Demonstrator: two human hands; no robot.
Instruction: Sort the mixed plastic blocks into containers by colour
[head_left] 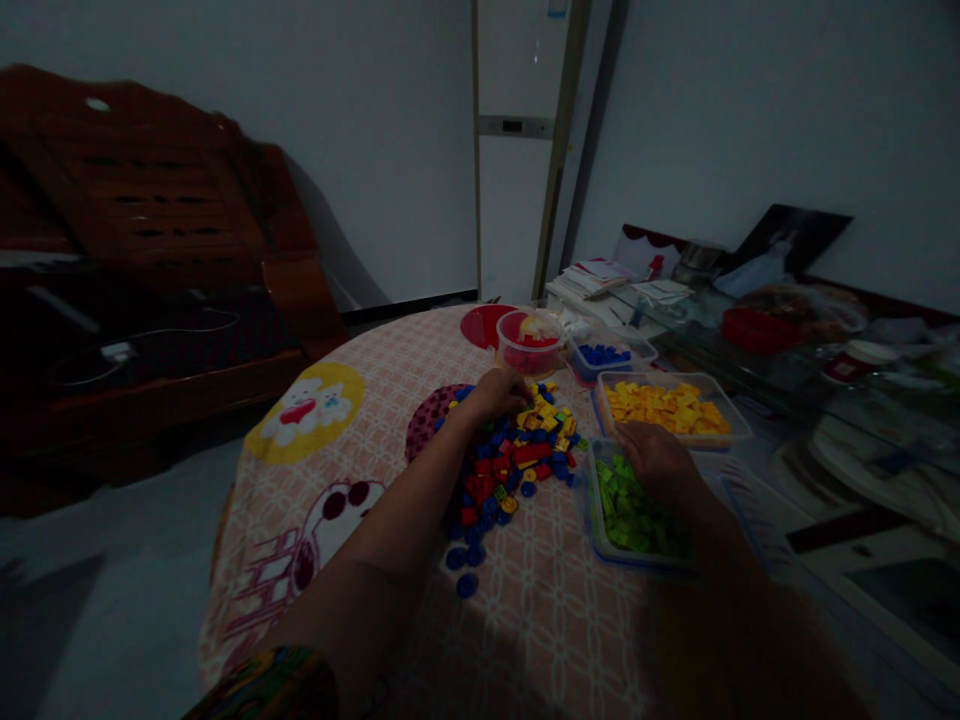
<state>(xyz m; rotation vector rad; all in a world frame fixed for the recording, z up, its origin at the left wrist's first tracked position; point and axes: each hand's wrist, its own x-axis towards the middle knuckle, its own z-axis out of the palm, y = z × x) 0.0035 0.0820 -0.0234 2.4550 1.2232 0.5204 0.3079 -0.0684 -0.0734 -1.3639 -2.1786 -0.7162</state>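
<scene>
A heap of small red, blue and yellow plastic bricks (517,462) lies on the round table (352,470). My left hand (491,393) reaches across to the far edge of the heap, fingers curled down among the yellow pieces; what they hold is hidden. My right hand (656,455) hovers over the clear box of green bricks (626,510), fingers bent down at its far rim, and I cannot see anything in them.
A box of yellow bricks (671,408), a small box of blue ones (604,356), a red tub (529,342) and a red lid (480,325) stand behind the heap. A cluttered glass table (787,360) is at the right; a dark wooden bench (150,260) stands at the left.
</scene>
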